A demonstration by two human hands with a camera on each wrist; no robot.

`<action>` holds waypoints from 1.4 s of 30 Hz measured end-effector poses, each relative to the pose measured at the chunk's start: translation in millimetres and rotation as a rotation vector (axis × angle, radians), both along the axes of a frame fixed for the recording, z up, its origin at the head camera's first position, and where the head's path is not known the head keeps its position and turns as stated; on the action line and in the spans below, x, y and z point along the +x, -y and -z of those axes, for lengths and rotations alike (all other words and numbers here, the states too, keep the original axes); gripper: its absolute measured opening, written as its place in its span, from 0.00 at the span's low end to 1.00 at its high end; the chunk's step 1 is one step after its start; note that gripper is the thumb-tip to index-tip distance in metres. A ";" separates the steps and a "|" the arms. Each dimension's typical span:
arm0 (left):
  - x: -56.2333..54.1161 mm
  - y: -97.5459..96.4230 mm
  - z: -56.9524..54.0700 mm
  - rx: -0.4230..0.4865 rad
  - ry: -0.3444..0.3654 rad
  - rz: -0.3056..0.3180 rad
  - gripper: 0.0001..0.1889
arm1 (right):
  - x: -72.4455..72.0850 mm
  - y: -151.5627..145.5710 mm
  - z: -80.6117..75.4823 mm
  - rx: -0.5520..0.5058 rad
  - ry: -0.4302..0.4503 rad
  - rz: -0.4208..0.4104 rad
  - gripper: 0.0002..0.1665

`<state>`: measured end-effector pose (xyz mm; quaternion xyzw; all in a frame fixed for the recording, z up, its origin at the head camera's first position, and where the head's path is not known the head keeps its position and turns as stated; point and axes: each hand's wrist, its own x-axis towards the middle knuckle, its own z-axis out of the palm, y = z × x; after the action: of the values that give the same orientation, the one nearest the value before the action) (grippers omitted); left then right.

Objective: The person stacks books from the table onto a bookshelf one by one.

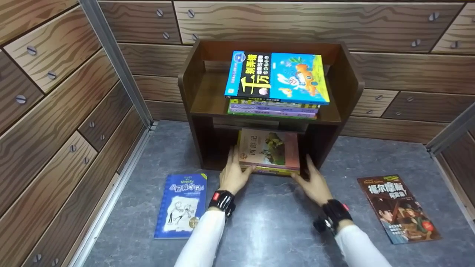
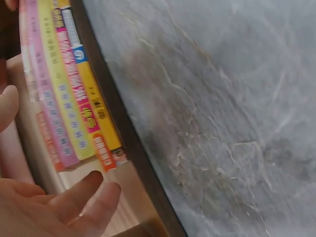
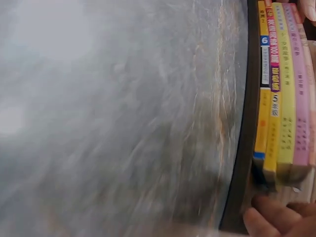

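A stack of books (image 1: 265,148) lies flat on the lower shelf of a small brown bookcase (image 1: 351,79). Its top cover is pale with a green picture; pink, yellow and purple spines (image 2: 71,98) face outward. At the stack's left side is my left hand (image 1: 234,177), fingers extended and thumb by the front corner. My right hand (image 1: 314,186) is on the other side, its thumb near the front right corner and its fingers reaching along the side. In the right wrist view, the fingers (image 3: 276,217) appear beyond the spine ends. Neither hand curls round a book.
Another stack, topped by a blue picture book (image 1: 297,78), lies on the upper shelf. On the grey floor (image 1: 267,222), a blue book (image 1: 182,205) lies at left and a brown book (image 1: 400,209) at right. Wood-patterned panels (image 1: 55,122) stand behind and at both sides.
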<state>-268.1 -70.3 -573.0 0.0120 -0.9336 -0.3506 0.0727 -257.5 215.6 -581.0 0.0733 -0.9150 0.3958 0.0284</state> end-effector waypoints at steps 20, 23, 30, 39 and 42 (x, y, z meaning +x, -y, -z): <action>123.7 -10.1 -13.8 0.008 -0.220 0.387 0.48 | 84.0 -162.7 12.4 0.073 -0.284 0.372 0.29; 139.2 -10.6 -7.0 -0.087 -0.296 0.403 0.49 | 91.3 -194.5 16.8 0.201 -0.107 0.498 0.40; 161.8 -12.0 8.6 -0.241 -0.433 0.397 0.50 | 99.4 -244.0 20.8 0.367 0.392 0.622 0.76; 167.4 -15.0 19.6 -0.231 -0.394 0.418 0.49 | 82.1 -272.1 7.2 0.361 0.607 0.494 0.80; 167.4 -15.3 22.0 -0.220 -0.385 0.417 0.49 | 73.3 -280.3 5.7 0.401 0.610 0.474 0.77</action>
<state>-100.6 -55.0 -595.0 -0.2545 -0.9173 -0.2507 0.1757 -184.2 495.9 -586.7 -0.2550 -0.9318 0.1962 -0.1679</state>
